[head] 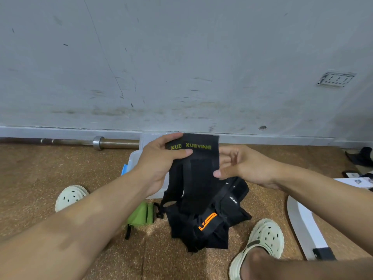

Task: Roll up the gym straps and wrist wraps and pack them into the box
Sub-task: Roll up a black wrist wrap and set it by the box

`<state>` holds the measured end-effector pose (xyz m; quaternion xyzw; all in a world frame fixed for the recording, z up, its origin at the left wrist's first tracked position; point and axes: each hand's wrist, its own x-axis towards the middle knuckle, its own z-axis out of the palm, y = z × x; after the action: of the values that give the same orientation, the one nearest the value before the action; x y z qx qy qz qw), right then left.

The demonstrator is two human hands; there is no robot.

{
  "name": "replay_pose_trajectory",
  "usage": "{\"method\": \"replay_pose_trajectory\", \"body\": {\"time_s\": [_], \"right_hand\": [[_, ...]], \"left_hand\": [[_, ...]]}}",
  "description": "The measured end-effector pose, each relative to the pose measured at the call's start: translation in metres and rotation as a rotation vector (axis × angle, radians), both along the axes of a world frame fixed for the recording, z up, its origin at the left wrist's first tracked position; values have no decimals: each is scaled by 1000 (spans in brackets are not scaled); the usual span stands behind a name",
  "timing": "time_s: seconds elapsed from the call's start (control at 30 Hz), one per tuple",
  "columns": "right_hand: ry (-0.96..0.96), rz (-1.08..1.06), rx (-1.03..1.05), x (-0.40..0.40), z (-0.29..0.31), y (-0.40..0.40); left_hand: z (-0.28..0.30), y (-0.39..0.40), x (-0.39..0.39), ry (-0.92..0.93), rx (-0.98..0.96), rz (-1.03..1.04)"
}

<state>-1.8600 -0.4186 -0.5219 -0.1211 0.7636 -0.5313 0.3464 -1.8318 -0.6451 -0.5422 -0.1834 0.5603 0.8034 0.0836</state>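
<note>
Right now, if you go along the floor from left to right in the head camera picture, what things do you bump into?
Left shoe → green pouch → pile of black straps → right shoe → white board. Above the pile, both hands hold up a black wrist wrap.

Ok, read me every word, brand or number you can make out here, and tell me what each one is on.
"XUE" and "XUEYING", yellow letters, last letters uncertain: on the black wrist wrap that both hands hold up.
White logo on the black strap in the floor pile: too small and sideways to read.
Orange mark on the black gear below: stripes, no legible letters.
</note>
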Motion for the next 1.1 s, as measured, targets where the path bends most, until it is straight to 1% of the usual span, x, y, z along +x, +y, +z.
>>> {"method": "replay_pose_trajectory", "body": {"time_s": [0.07, 0.17, 0.23, 0.33, 0.4, 0.43, 0.5, 0.53, 0.6, 0.73, 0.83, 1.0, 1.03, 1.1], "right_hand": [[-12, -64, 27, -2, 2, 1], [-209, -117, -66, -11, 3, 6], [-295, -115, -118, -15, 5, 9], [-308, -92, -201, -17, 7, 13], [-266, -64, -211, -14, 10, 11], [-202, -68, -169, -12, 11, 8], [0, -130, -40, -6, 11, 0], [75, -163, -11, -3, 11, -5], [127, -215, -38, 1, 12, -11], [235, -276, -51, 1, 14, -12], [258, -262, -58, 4, 13, -13], [298, -261, -22, 6, 12, -15], [274, -266, -30, 5, 13, -15], [150, -295, -98, 3, 14, -14]], "left_hand": [[1, 0, 0, 55, -31, -15], [1, 1, 3, 119, -96, -68], [-1, 2, 5, 156, -165, -70], [-2, 4, 6, 171, -235, -16], [-2, 4, 6, 171, -246, 13], [-1, 4, 6, 173, -248, 14], [0, 4, 7, 182, -251, 9], [0, 4, 8, 186, -257, 8], [0, 3, 8, 190, -288, -11], [3, 3, 13, 191, -353, -149], [5, 8, 17, 207, -362, -199], [8, 11, 18, 200, -360, -153], [8, 11, 18, 200, -358, -151], [8, 10, 18, 209, -357, -148]]}}
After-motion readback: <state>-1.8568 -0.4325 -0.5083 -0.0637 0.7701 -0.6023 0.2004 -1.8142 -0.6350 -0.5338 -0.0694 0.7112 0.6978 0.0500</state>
